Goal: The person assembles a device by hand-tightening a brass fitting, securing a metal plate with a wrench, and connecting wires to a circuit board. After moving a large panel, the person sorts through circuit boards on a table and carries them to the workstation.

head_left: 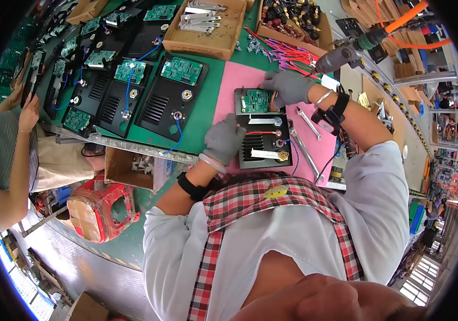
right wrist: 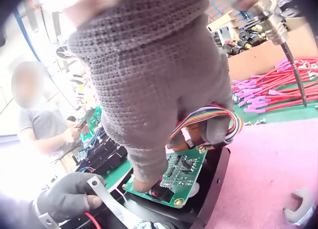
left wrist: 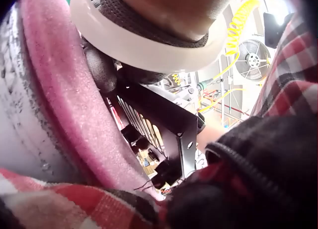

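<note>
A black slotted metal panel [head_left: 258,143] lies on the pink mat, carrying a green circuit board [head_left: 255,100] at its far end. My gloved left hand [head_left: 223,140] grips the panel's left edge; in the left wrist view the panel stands at an angle to the mat. The gloved right hand [head_left: 290,88] is over the board, holding a rainbow ribbon cable [right wrist: 211,113] that loops past its fingers. One fingertip of that hand presses by a black connector [right wrist: 161,192] on the board. Metal strips [head_left: 263,121] and a red wire [head_left: 261,132] are on the panel's nearer part.
Two wrenches [head_left: 306,152] lie right of the panel. A power screwdriver [head_left: 341,58] hangs at the upper right, near red wires [head_left: 287,53]. Boxes of metal strips [head_left: 229,45] and knobs [head_left: 322,37] stand behind. More panels [head_left: 151,107] fill the left side, where another person [head_left: 12,155] works.
</note>
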Tool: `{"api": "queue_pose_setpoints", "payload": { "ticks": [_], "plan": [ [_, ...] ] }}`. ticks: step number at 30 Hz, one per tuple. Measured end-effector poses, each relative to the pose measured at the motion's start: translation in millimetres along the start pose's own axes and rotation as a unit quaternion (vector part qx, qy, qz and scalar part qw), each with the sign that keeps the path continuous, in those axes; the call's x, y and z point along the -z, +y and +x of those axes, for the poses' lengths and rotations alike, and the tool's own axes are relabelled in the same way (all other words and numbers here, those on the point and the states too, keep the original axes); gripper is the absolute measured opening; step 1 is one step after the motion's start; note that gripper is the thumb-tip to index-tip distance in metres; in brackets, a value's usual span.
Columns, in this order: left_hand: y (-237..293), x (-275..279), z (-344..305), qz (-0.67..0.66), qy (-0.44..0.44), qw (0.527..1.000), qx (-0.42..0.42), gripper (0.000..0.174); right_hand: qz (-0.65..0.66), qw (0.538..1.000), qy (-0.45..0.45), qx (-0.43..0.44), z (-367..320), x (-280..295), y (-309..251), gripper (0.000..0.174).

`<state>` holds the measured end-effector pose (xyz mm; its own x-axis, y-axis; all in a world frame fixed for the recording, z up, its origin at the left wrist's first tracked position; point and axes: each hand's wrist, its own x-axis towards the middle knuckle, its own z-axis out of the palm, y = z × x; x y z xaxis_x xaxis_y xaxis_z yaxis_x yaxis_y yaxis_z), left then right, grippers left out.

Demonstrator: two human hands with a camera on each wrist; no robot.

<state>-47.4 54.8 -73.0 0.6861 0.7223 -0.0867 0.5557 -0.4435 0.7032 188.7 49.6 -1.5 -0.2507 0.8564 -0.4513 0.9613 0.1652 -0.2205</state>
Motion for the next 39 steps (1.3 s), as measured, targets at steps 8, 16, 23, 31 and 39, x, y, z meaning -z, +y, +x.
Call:
{"api": "queue_pose_setpoints", "payload": {
  "ticks": [8,16,23,31,39],
  "plan": [
    [-3,-3,5,-0.006,0.021,1.0,0.022,0.026,-0.062,0.986,0.118,-0.099,-38,7,-36,0.049],
    [0,1,8,0.006,0.03,0.999,-0.019,0.028,-0.25,0.897,0.339,-0.135,-113,-47,-106,0.026],
    [-5,-1,8,-0.015,0.023,0.999,-0.03,0.024,0.054,0.95,0.275,-0.138,-107,-80,-147,0.042],
    [-11,-1,9,-0.061,-0.01,0.998,-0.03,0.025,0.218,0.94,0.232,-0.119,-84,-18,-122,0.021],
    [-7,20,23,-0.068,-0.178,0.981,-0.02,0.036,0.192,0.924,0.185,-0.276,-130,-21,-191,0.024]
  ]
}}
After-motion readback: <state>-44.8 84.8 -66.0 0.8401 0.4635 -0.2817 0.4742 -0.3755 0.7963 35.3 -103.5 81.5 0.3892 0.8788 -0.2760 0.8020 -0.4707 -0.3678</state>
